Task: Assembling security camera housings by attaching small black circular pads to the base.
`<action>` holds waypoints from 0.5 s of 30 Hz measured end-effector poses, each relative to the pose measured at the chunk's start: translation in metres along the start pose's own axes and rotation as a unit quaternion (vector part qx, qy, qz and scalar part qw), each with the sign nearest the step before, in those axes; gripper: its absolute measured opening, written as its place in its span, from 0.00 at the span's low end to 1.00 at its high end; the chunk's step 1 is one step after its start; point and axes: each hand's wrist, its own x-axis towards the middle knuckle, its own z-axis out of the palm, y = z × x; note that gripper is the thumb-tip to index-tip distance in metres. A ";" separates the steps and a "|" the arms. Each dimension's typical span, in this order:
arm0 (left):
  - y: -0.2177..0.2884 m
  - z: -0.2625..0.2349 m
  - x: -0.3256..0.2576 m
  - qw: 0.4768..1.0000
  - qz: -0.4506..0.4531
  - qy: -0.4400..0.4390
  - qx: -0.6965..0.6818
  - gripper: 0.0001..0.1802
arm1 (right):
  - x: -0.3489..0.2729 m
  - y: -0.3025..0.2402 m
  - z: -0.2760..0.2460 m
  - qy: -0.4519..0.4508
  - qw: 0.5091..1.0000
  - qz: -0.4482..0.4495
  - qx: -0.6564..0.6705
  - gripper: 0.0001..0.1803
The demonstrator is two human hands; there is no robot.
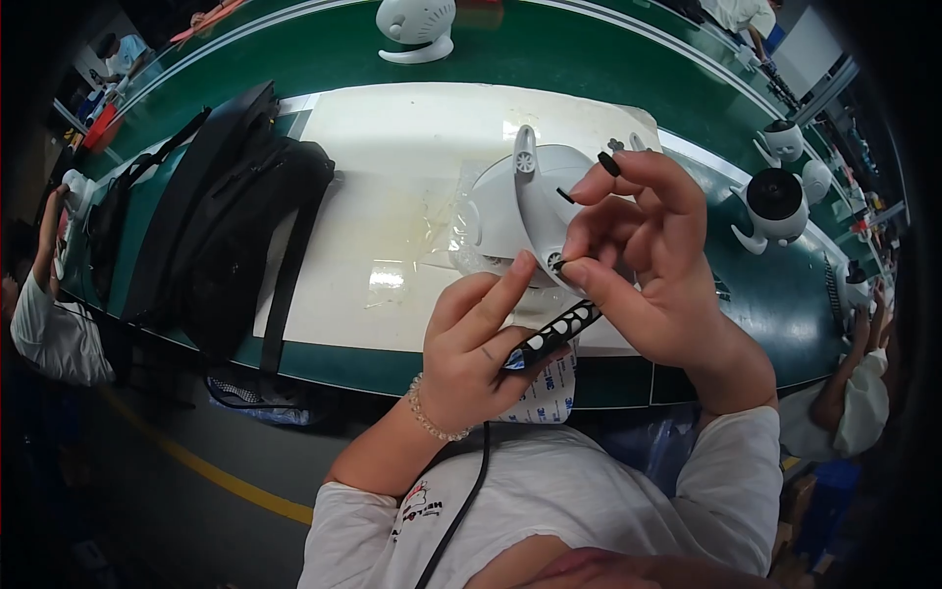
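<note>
In front of me, on the white board (343,206), lies a white plastic housing (496,201) with a curved base. Each end of the base has a round spoked recess (525,162). My left hand (476,329) grips a black strip with white round cut-outs (554,334), and its extended fingertip rests against the base's near end. Below it hangs a white printed backing sheet (549,393). With thumb and finger, my right hand (653,260) pinches a small black pad (558,263) at the near recess. More black pads (609,164) cling to its raised fingertips.
Black padded bags (226,216) with straps lie to the left. A finished-looking white device (417,29) stands at the far side, and several black-and-white ones (775,206) stand at right. Clear plastic film (442,226) lies beside the housing. Other people sit at both sides.
</note>
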 end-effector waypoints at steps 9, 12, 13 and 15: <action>0.000 0.001 0.001 1.000 0.001 -0.009 0.005 0.11 | -0.006 -0.003 0.005 0.008 0.968 -0.131 -0.212 0.33; 0.002 -0.004 0.002 1.000 -0.009 -0.027 0.014 0.11 | -0.001 -0.026 0.002 -0.118 0.947 -0.119 -0.275 0.31; 0.001 -0.005 0.000 0.999 -0.017 -0.031 0.036 0.10 | 0.011 -0.035 0.001 -0.176 0.971 -0.047 -0.157 0.27; 0.000 -0.001 -0.001 0.999 -0.010 -0.023 0.026 0.11 | 0.005 -0.018 -0.003 -0.114 0.961 -0.121 -0.222 0.28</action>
